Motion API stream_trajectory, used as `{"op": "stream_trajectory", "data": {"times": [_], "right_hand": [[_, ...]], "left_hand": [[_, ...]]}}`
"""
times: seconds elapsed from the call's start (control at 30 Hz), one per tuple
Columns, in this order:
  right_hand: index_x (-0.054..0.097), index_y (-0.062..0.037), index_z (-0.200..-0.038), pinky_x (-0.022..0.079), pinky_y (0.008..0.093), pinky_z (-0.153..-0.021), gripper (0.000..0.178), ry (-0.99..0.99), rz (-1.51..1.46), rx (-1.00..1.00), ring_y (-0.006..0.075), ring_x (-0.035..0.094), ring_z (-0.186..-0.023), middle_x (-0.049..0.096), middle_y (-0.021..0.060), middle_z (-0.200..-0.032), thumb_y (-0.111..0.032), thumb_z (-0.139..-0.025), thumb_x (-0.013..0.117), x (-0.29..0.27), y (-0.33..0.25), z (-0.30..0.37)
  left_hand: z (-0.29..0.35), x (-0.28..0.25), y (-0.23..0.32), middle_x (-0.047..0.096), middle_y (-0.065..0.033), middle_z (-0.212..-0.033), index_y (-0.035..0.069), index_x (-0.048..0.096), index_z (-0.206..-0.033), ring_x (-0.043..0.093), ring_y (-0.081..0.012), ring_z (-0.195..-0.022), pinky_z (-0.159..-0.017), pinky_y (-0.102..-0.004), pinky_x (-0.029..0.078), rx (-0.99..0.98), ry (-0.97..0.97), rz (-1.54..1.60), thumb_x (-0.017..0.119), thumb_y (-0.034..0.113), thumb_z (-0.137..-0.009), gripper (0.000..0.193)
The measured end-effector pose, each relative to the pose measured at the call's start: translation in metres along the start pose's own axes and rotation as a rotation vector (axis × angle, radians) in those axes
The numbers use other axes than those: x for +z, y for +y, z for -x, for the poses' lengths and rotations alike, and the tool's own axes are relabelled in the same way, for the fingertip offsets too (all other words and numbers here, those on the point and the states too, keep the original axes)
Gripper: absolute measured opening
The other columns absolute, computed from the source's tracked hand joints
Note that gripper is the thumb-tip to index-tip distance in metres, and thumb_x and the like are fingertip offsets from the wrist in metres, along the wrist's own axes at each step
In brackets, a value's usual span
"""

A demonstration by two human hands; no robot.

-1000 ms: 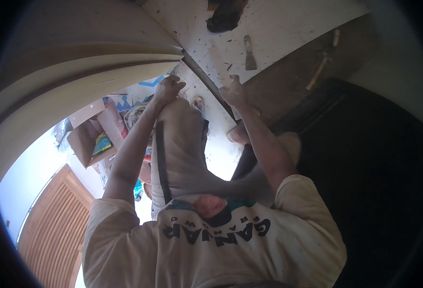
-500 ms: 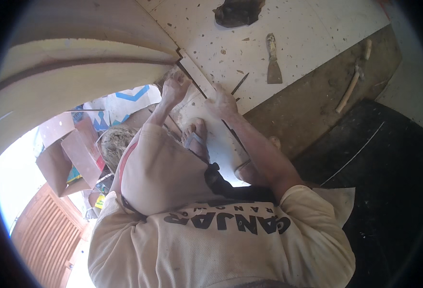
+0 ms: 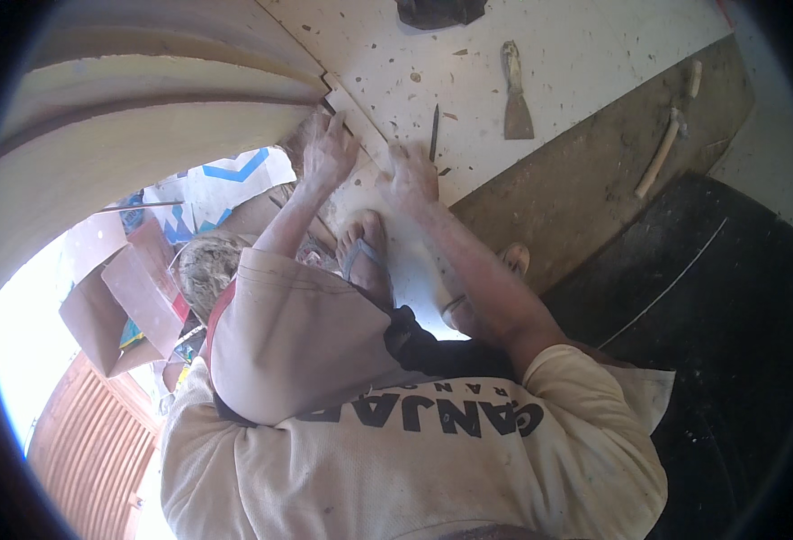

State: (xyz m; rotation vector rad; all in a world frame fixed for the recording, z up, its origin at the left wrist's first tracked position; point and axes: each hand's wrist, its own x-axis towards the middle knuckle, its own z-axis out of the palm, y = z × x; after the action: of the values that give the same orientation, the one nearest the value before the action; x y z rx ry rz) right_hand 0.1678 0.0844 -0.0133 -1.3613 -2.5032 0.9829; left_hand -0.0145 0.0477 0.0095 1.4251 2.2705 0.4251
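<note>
A narrow white strip (image 3: 358,115) of flat board or tile lies along the edge of a white tiled surface, near the end of a curved pale panel. My left hand (image 3: 328,151), dusty, has its fingers bent and closed at the strip's upper left edge. Farther down the strip, my right hand (image 3: 411,180) grips its near end, with the thumb and fingers round it. A dark gap shows beside the strip between the hands. Just right of my right hand lies a dark pencil (image 3: 434,133). The palm sides of both hands are hidden.
A putty knife (image 3: 517,103) and small chips lie on the white surface (image 3: 585,63), with a black crumpled thing (image 3: 441,11) beyond. On a brown strip of floor rests a wooden-handled tool (image 3: 669,144). Torn cardboard (image 3: 99,310) stands at left; the curved panel (image 3: 171,130) overhangs upper left.
My left hand has opened out from a fist and moved up against the strip. My right hand stays on the strip's near end. The view has shifted slightly, and the pencil appears more upright.
</note>
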Motion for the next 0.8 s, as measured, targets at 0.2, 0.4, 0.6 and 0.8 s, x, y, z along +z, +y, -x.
{"op": "stream_trajectory", "data": {"times": [0.2, 0.4, 0.6, 0.8], "right_hand": [[0.058, -0.0022, -0.13, 0.053, 0.0446, -0.089, 0.058, -0.08, -0.042, 0.009, 0.0354, 0.058, -0.107, 0.057, 0.0188, -0.112, -0.025, -0.078, 0.072, -0.008, 0.004, 0.005], [0.057, 0.0005, -0.13, 0.054, 0.0433, -0.087, 0.057, -0.027, -0.034, -0.051, 0.0347, 0.058, -0.105, 0.057, 0.0201, -0.11, -0.024, -0.08, 0.07, -0.001, 0.007, 0.005], [0.056, -0.0012, -0.132, 0.055, 0.0435, -0.084, 0.057, -0.019, 0.046, -0.025, 0.034, 0.058, -0.103, 0.056, 0.0186, -0.105, -0.023, -0.08, 0.07, -0.001, -0.003, 0.0], [0.056, -0.0016, -0.129, 0.052, 0.0441, -0.091, 0.055, 0.002, 0.015, -0.027, 0.0367, 0.057, -0.108, 0.055, 0.0209, -0.111, -0.022, -0.08, 0.072, -0.003, 0.001, 0.003]], "left_hand": [[-0.004, -0.004, -0.002, 0.047, -0.0234, -0.137, 0.01, 0.055, -0.137, 0.048, -0.0428, -0.124, -0.099, -0.0532, 0.047, 0.243, -0.035, -0.182, 0.063, 0.021, -0.089, 0.049], [-0.007, -0.006, -0.006, 0.046, -0.02, -0.141, 0.013, 0.054, -0.139, 0.048, -0.0409, -0.123, -0.102, -0.0523, 0.044, 0.393, -0.04, -0.295, 0.059, 0.021, -0.091, 0.05], [-0.012, -0.007, -0.01, 0.047, -0.0179, -0.14, 0.014, 0.052, -0.14, 0.048, -0.0404, -0.123, -0.101, -0.052, 0.043, 0.41, -0.052, -0.313, 0.061, 0.024, -0.091, 0.051], [-0.018, -0.006, -0.011, 0.047, -0.0155, -0.14, 0.017, 0.052, -0.141, 0.047, -0.0394, -0.124, -0.1, -0.0528, 0.044, 0.387, -0.074, -0.352, 0.063, 0.027, -0.091, 0.052]]}}
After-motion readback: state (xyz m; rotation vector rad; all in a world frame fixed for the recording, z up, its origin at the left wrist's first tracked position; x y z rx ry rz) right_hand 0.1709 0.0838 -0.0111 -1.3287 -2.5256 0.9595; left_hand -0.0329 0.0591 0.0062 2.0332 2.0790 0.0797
